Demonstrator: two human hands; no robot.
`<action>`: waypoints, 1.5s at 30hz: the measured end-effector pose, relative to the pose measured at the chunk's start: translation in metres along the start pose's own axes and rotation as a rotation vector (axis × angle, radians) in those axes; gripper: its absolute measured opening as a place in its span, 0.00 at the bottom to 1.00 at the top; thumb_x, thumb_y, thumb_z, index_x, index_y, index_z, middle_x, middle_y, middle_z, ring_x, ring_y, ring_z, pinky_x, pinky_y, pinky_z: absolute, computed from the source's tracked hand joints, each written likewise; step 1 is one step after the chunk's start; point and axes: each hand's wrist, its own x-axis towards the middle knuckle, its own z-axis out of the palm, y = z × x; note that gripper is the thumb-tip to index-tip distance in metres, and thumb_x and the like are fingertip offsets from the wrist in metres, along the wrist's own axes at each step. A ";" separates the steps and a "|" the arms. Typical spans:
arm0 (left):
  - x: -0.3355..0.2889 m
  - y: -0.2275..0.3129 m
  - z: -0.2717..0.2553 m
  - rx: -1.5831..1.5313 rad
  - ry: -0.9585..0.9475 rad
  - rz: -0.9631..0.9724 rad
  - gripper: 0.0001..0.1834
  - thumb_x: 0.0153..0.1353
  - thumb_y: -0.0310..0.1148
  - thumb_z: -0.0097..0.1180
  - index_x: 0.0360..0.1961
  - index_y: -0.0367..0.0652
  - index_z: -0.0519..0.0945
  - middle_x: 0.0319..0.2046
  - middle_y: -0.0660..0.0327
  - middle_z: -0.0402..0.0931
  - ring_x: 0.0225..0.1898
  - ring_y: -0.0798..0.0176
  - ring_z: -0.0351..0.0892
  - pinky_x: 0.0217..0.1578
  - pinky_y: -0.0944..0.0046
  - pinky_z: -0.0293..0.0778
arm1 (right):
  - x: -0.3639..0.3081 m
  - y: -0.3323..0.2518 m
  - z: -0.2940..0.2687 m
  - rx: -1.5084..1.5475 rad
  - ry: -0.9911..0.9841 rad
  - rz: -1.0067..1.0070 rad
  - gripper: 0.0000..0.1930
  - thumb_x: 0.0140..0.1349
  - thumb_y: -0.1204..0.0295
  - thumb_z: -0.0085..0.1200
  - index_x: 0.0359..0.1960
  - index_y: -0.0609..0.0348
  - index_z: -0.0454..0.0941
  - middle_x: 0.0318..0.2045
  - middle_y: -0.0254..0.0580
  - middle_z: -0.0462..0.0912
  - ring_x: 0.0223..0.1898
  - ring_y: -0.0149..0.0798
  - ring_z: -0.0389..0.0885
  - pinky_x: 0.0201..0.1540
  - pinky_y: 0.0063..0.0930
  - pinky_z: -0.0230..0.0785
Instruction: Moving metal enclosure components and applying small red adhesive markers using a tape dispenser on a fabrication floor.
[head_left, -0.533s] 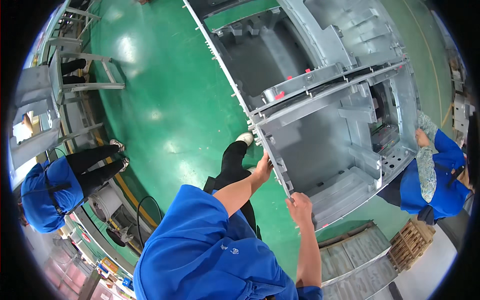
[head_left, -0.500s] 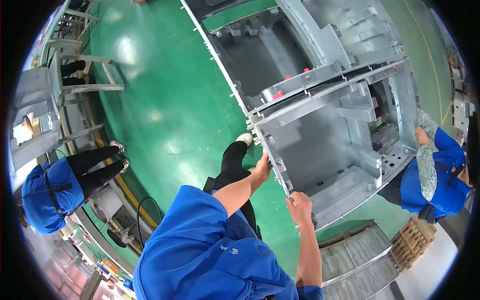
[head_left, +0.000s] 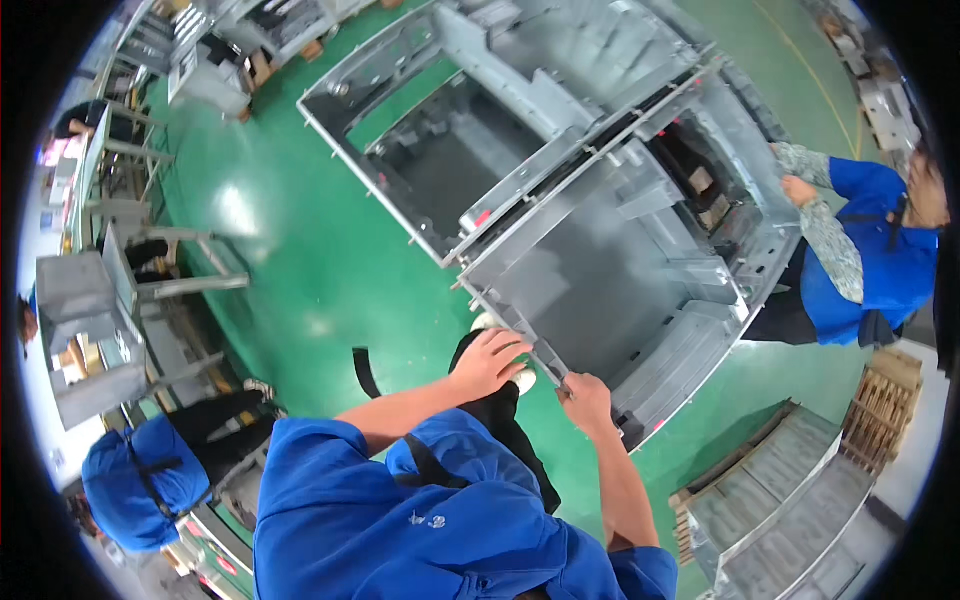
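The floor (head_left: 320, 270) is green and glossy. Light reflections (head_left: 237, 207) appear on its left part. A yellow line (head_left: 820, 80) crosses the floor at far right. Pale frame-type stands (head_left: 195, 287) occupy the left side. Boxes (head_left: 885, 110) sit at far right. Wooden pallets (head_left: 872, 420) are located near right, just beside long grey slabs (head_left: 762, 492).

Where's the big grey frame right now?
In the head view, the frame spans the upper middle, stretching rightward, its near edge at the person's right hand and a co-worker beyond its right end.
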 end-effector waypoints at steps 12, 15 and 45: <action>0.053 -0.050 -0.002 0.499 -0.624 0.284 0.17 0.43 0.35 0.57 0.36 0.44 0.72 0.28 0.61 0.72 0.38 0.60 0.71 0.40 0.61 0.65 | -0.009 -0.003 0.001 -0.052 -0.010 0.140 0.06 0.46 0.67 0.51 0.22 0.55 0.71 0.21 0.43 0.75 0.30 0.45 0.74 0.33 0.40 0.66; 0.054 -0.044 -0.007 0.506 -0.645 0.269 0.18 0.44 0.36 0.58 0.38 0.44 0.72 0.29 0.59 0.74 0.38 0.58 0.73 0.39 0.59 0.66 | -0.009 -0.003 0.005 -0.072 0.088 0.082 0.06 0.46 0.67 0.52 0.22 0.56 0.71 0.21 0.42 0.75 0.31 0.45 0.74 0.34 0.39 0.65; 0.068 -0.043 -0.021 0.421 -0.668 0.235 0.21 0.41 0.35 0.60 0.39 0.47 0.73 0.29 0.59 0.75 0.34 0.55 0.73 0.36 0.58 0.68 | -0.062 -0.051 -0.011 -0.002 0.656 0.329 0.16 0.46 0.67 0.55 0.36 0.56 0.68 0.36 0.40 0.71 0.40 0.42 0.70 0.44 0.37 0.62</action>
